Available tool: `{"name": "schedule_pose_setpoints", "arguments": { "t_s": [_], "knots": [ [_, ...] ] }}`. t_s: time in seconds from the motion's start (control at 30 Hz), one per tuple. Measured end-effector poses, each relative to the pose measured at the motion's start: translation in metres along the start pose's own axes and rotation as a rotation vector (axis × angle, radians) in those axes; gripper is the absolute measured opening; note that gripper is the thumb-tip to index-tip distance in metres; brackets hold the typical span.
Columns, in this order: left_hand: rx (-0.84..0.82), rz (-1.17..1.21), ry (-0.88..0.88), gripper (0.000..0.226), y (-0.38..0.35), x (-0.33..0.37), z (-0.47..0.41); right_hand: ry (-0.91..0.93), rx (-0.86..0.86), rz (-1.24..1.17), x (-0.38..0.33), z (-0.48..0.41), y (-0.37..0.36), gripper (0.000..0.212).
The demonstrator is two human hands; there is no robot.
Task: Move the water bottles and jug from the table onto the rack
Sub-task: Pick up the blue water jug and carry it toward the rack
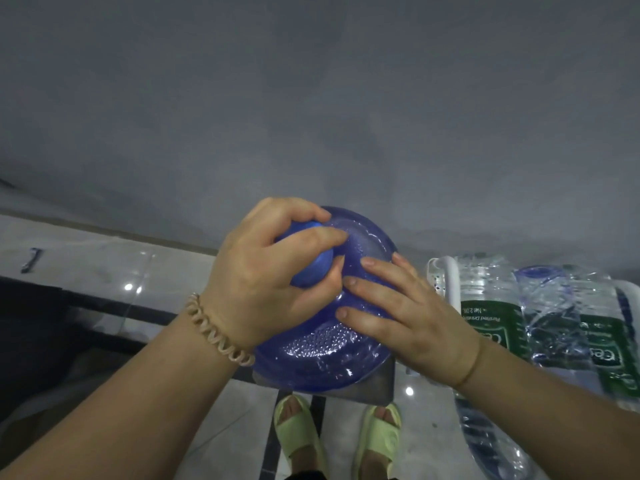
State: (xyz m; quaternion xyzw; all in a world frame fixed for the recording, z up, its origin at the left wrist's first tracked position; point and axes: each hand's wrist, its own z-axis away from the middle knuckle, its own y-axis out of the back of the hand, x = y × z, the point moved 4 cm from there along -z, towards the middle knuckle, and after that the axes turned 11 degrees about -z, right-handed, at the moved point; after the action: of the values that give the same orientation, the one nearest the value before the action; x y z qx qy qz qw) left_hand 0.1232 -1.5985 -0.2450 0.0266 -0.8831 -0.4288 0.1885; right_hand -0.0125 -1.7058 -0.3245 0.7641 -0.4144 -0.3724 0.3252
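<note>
While upright, jug [322, 346] beneath fingers [320, 234].

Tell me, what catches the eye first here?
A big blue jug fills the centre, seen from above; the left hand grips its cap while the right hand rests flat on its shoulder. To the right, clear bottles with green labels sit at a white rack. Below, green sandals stand on the tiled floor.
</note>
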Motion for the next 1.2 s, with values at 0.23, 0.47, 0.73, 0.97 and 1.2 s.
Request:
{"name": "schedule_pose_setpoints", "arguments": {
  "t_s": [0.23,0.47,0.73,0.97,1.2],
  "knots": [
    [-0.029,-0.004,0.0,0.014,-0.009,-0.002,-0.002,-0.016,-0.013,-0.01,0.008,0.005,-0.005,0.023],
    [-0.013,0.032,0.023,0.015,-0.025,0.001,0.0,-0.017,-0.007,-0.031,0.018,0.017,-0.008,0.026],
    [-0.037,0.038,-0.001,0.016,-0.039,0.017,0.004,-0.02,-0.023,-0.031,0.026,0.047,-0.014,0.031],
    [-0.025,-0.035,-0.062,0.015,-0.054,0.044,0.011,-0.054,-0.03,-0.003,0.027,0.082,-0.015,0.048],
    [0.021,-0.092,-0.062,0.015,-0.059,0.058,0.019,-0.078,-0.017,0.022,0.022,0.09,-0.013,0.048]
  ]
}}
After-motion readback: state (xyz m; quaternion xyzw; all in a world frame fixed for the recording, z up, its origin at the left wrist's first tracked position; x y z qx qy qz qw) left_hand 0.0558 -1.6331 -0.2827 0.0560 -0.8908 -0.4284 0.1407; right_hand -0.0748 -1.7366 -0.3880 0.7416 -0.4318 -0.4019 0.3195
